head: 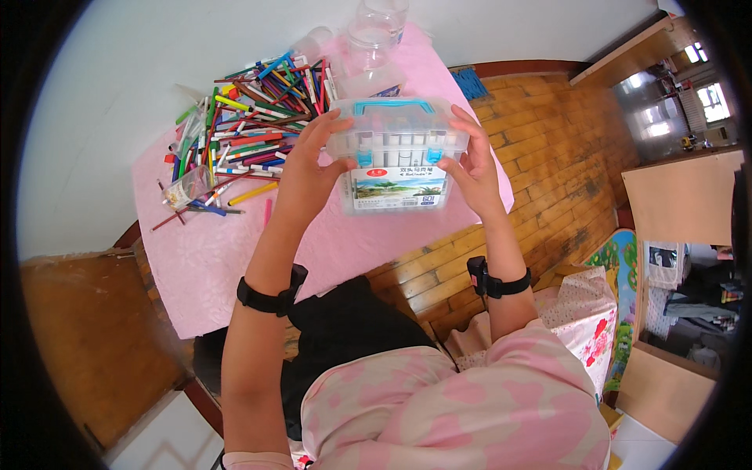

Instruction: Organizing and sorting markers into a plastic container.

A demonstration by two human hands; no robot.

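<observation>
A clear plastic marker case (pixel 396 158) with a blue handle and two blue latches stands at the near side of the pink-covered table (pixel 376 241). Its lid is on, and white marker ends show through the wall above a printed label. My left hand (pixel 314 164) grips the case's left side, thumb near the left latch and fingers along the lid. On the right side, my right hand (pixel 476 161) holds it the same way, with the thumb by the right latch. Left of the case lies a large loose heap of markers and colored pencils (pixel 258 117).
Clear plastic tubs (pixel 376 35) stand behind the case by the wall. A clear cup (pixel 188 188) lies on its side at the heap's near edge, and a pink marker (pixel 268 211) lies closer to me. A floral cloth (pixel 587 335) covers something at right.
</observation>
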